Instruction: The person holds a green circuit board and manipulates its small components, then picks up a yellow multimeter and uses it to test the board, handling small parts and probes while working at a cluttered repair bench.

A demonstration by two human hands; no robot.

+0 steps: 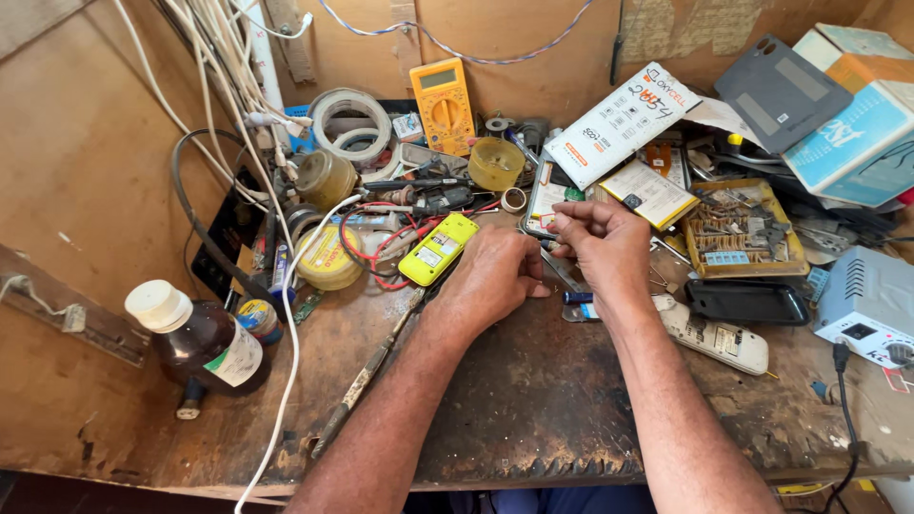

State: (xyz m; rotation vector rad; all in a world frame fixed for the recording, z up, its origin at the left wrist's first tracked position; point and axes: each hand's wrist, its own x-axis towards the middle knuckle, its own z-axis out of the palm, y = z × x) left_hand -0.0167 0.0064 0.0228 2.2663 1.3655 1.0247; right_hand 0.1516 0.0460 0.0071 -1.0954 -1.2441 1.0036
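Fingers of the left hand [490, 276] are curled closed, and whether anything is held cannot be told; just left of it a yellow phone body [437, 249] lies on the tabletop [533, 400]. A small, light, probably fragile part, too small to identify, is pinched in the right hand [605, 243] fingertips, and is best gripped by its edges.

free: bare worktop [533, 400] near edge | blocked: bottle [202, 343] left, remote [714, 338] right, clutter behind

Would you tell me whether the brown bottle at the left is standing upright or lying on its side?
Lying tipped: the brown bottle rests on the worn bench, its white cap pointing up-left and its label facing sideways.
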